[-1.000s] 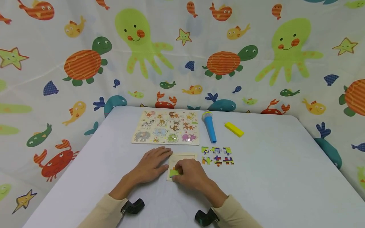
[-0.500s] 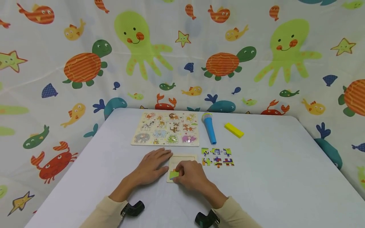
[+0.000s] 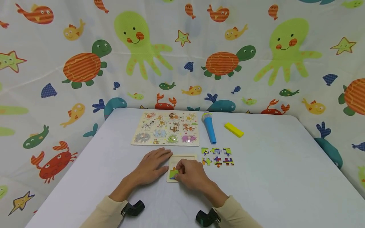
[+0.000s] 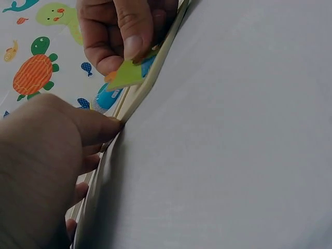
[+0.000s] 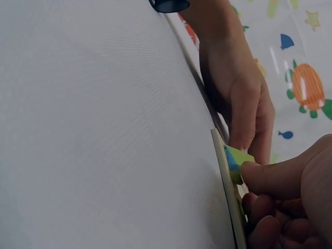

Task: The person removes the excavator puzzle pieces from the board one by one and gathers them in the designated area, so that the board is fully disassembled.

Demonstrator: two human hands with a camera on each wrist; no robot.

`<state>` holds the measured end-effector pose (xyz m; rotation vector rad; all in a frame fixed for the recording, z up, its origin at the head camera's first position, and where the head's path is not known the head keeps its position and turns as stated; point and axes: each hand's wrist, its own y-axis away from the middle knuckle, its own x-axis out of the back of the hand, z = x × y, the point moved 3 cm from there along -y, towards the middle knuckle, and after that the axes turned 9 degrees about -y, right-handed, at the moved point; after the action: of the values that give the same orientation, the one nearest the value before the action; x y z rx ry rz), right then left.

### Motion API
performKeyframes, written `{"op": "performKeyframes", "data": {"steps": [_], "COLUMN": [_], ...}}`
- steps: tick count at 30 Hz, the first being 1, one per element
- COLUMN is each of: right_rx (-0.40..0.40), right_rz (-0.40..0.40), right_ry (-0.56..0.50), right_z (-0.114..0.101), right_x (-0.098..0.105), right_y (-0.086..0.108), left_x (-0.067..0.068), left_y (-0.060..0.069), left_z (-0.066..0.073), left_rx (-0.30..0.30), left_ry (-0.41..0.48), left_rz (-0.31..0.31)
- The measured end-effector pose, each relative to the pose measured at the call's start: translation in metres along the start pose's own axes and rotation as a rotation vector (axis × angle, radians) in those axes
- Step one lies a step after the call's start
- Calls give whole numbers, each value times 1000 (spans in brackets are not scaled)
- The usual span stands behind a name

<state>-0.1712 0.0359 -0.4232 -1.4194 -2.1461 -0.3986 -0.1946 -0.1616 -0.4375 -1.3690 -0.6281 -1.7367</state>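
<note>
A small wooden puzzle tray lies on the table in front of the person. My left hand lies flat, fingers extended, its thumb and fingertips at the tray's left edge; the thumb touches the rim in the left wrist view. Between thumb and fingers, my right hand pinches a green puzzle piece with blue and orange parts, over the tray's near left corner. Seen from the left wrist, the piece sits tilted at the rim. The right fingers hide part of it and much of the tray.
Several loose jigsaw pieces lie in two rows right of the tray. Behind are an animal peg puzzle board, a blue toy microphone and a yellow block. A patterned cloth hangs behind the white table.
The right thumb has shifted slightly to the right on the puzzle piece, so more of its blue lower edge shows. The left hand stays in place. The head view has tilted a little.
</note>
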Motion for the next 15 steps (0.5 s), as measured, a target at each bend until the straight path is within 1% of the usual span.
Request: {"op": "performKeyframes", "data": {"steps": [5, 15], "right_rx": [30, 49], "right_rz": [-15, -37], "right_ry": [-46, -251], "right_z": [0, -2], "right_x": [3, 7], "right_y": [-1, -2], "left_x": [1, 0], "left_y": [0, 0], "left_z": [0, 1], "left_rx": [-2, 3], "left_ry": [0, -7], "left_rz": [0, -13]}}
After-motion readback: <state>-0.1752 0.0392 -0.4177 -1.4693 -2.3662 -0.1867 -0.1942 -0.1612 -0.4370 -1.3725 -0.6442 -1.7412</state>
